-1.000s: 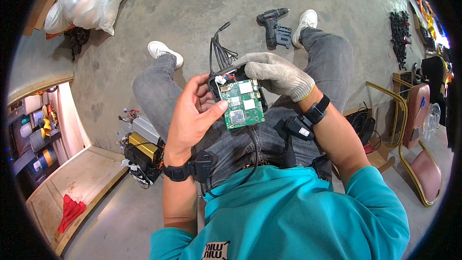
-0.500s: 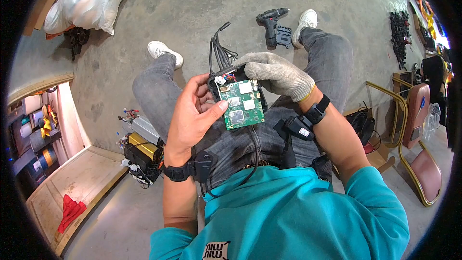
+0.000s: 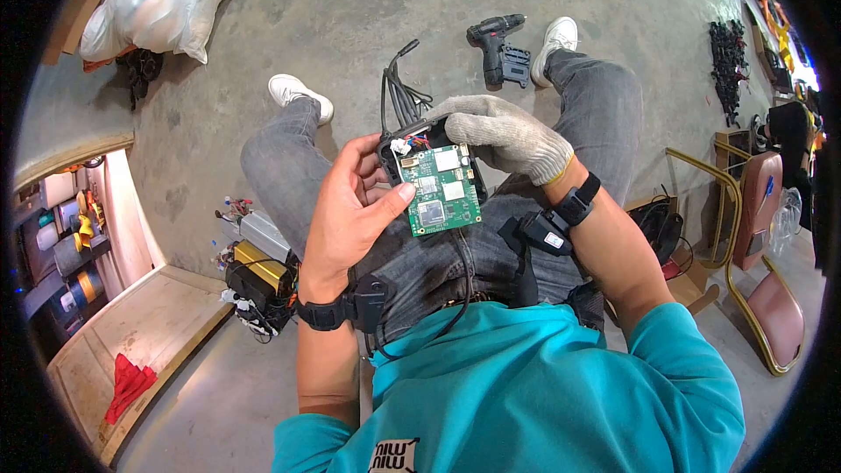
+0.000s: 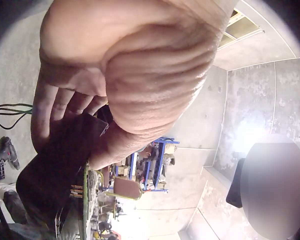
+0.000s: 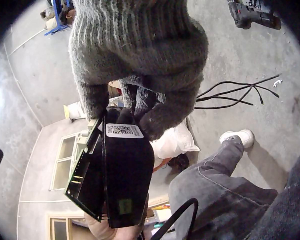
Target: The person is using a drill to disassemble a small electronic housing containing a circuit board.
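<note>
A green circuit board [image 3: 448, 201] with silver shields shows over an open black plastic case [image 3: 390, 158], with colored wires and a white connector at its far end. My bare left hand [image 3: 350, 201] grips the case from the left, fingers behind it and thumb on the board's edge. On the far right corner, my gloved right hand [image 3: 508, 136] holds the same case. In the right wrist view, a white label with square codes [image 5: 124, 131] sits on the case's black back [image 5: 127, 175], and the board [image 5: 82, 172] stands out at an angle from it.
Black cables [image 3: 401, 92] run from the case's far end. A cordless drill [image 3: 499, 48] lies on the concrete floor near the right shoe [image 3: 561, 35]. Boxy electronic parts [image 3: 258, 271] sit by the left leg. At right is a chair with a gold frame [image 3: 731, 210].
</note>
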Demonstrator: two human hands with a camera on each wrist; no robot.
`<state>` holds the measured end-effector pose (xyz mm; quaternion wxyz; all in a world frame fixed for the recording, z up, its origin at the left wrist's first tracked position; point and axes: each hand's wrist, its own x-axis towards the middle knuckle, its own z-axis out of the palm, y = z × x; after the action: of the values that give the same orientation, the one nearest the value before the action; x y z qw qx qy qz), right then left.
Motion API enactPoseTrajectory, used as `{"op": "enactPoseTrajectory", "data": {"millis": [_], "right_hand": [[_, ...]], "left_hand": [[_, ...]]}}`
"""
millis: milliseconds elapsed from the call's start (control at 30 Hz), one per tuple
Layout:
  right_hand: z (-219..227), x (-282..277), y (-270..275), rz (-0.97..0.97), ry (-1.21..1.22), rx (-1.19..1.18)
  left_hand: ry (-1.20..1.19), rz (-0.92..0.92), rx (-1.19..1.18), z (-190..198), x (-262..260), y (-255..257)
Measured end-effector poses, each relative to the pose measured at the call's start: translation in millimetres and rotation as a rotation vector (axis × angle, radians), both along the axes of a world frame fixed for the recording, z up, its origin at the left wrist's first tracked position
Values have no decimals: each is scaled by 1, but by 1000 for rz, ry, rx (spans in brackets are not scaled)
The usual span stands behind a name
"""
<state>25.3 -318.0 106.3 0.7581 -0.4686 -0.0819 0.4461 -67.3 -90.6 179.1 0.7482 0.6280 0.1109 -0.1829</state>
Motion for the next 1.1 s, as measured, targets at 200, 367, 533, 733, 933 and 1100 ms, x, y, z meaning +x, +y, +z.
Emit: {"op": "enactPoseTrajectory", "data": {"millis": [200,367,533,733,933,1100], "right_hand": [[-4,1,-1,20,-42,-22],[-2,1,-1,15,-32,-23],[-5,1,-1,18,-29,-6],[-5,0,-1,-3,10,-3],[-2,0,-1,1,3,-6],[-6,1,-1,4,-8,-34]], "left_hand": [[0,2,0,-1,-1,0],[3,8,-2,1,0,-1],[5,5,-6,1,0,0],[1,2,9,-1,-1,0],[2,-1,-7,1,0,-1],[1,5,1,0,-1,-2]]}}
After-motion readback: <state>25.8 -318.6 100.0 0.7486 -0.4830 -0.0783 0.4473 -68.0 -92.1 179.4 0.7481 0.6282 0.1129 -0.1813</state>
